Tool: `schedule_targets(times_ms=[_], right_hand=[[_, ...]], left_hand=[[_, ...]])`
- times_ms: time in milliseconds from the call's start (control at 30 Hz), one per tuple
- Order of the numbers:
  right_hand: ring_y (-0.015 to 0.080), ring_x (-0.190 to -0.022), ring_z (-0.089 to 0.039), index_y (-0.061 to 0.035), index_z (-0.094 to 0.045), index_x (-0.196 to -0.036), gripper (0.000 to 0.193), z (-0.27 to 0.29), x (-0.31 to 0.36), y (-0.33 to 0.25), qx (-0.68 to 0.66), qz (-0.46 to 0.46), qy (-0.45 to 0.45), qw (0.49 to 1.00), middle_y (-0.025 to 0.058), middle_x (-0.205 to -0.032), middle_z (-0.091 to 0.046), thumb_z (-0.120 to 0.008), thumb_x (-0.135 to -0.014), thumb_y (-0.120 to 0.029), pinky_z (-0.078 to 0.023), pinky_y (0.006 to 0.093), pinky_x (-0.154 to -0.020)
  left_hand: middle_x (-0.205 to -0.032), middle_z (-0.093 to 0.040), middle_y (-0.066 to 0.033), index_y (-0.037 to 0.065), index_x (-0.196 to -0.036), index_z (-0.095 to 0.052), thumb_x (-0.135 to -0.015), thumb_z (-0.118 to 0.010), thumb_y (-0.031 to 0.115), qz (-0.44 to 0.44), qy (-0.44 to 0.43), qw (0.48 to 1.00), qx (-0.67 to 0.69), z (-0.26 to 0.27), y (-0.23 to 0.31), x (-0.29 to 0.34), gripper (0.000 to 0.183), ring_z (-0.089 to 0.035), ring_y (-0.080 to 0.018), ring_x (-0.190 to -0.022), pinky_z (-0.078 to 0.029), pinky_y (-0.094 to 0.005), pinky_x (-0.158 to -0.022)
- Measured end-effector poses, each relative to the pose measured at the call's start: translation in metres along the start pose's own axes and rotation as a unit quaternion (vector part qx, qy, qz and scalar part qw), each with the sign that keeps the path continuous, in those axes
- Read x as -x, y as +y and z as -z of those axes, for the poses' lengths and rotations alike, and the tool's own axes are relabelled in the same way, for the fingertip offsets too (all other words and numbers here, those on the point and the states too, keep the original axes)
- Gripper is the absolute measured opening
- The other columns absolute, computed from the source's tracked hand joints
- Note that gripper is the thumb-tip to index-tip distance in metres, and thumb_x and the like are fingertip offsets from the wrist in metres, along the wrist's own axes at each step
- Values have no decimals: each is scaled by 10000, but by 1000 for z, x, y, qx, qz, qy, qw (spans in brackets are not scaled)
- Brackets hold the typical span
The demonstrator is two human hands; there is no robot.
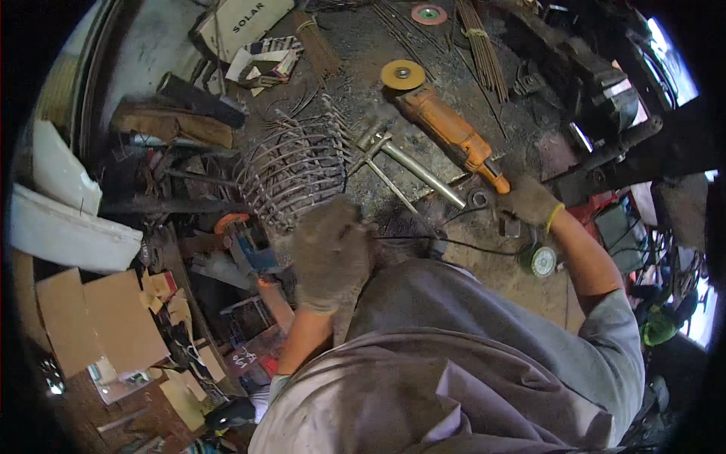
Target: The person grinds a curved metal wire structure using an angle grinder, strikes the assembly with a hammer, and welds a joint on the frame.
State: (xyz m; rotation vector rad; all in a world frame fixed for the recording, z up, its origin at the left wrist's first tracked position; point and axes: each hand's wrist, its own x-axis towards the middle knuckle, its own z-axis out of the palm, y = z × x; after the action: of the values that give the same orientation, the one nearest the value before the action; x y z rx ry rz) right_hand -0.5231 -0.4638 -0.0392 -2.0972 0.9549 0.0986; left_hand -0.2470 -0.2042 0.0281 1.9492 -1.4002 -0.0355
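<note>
Left hand [330, 253], grey work glove, raised in front of the chest over the near edge of the workbench [423, 98], fingers curled shut around a thin dark wire [446, 242] that runs off to the right; forearm comes up from the lower edge, bent at the elbow. Right hand [529, 200], gloved too with a yellow cuff, reached out to the right side of the bench, fingers closed on the tail end of the orange angle grinder [446, 132]; the grinder lies flat on the bench, its yellow disc [402, 74] pointing to the far edge. Between the hands: a steel T-shaped bar piece [408, 163] lying on the bench, and a bent-rod wire cage [291, 170] just left of it, near the left hand. Second grinder, blue with an orange guard [246, 242], sits low at the bench's left edge, under the cage. Green-cored round part [538, 261] below the right wrist. Bundles of thin rods [484, 49] and a spare pink-and-green disc [429, 13] at the far edge. Bench top is dark, gritty metal. Cluttered workshop: cardboard scraps [98, 318] on the floor to the left, white curved panels [68, 227] beside them.
</note>
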Motion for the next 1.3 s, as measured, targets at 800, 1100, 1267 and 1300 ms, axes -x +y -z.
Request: schedule_targets(times_ms=[800,1100,1267,1300], right_hand=[[434,-1103,-616,-46,-550,-1287,590,-207,78,-204,-19,262,-147,954,258,-1180,-638,-669,-858,-435,-491,483,-942],[441,-1228,-557,-69,-464,-1436,659,-208,56,-251,-176,207,-131,953,269,-1333,-573,-388,-1001,-558,-430,446,-1038],[426,-1348,-449,-61,-358,-1508,777,-248,51,-271,-90,16,-292,952,264,-1434,-495,-320,-987,-635,-374,433,-1102],[437,-1327,-457,-41,-380,-1486,777,-264,55,-262,-43,70,-267,960,274,-1413,-496,-385,-970,-622,-379,444,-1097]], left_hand=[[-1332,-492,-157,5,-1374,-386,-858,-711,473,-21,249,910,331,92,-57,39,768,-546,-269,-1164,-498,-379,-947],[-1410,-522,-151,34,-1509,-332,-884,-715,246,181,36,952,245,134,-29,172,763,-559,-269,-1237,-501,-409,-996],[-1389,-534,-168,44,-1473,-391,-909,-685,157,281,-73,936,201,69,-65,255,645,-573,-313,-1207,-497,-431,-1001],[-1377,-539,-166,35,-1453,-411,-909,-691,153,276,-65,944,168,52,-75,271,623,-576,-309,-1199,-499,-421,-996]])
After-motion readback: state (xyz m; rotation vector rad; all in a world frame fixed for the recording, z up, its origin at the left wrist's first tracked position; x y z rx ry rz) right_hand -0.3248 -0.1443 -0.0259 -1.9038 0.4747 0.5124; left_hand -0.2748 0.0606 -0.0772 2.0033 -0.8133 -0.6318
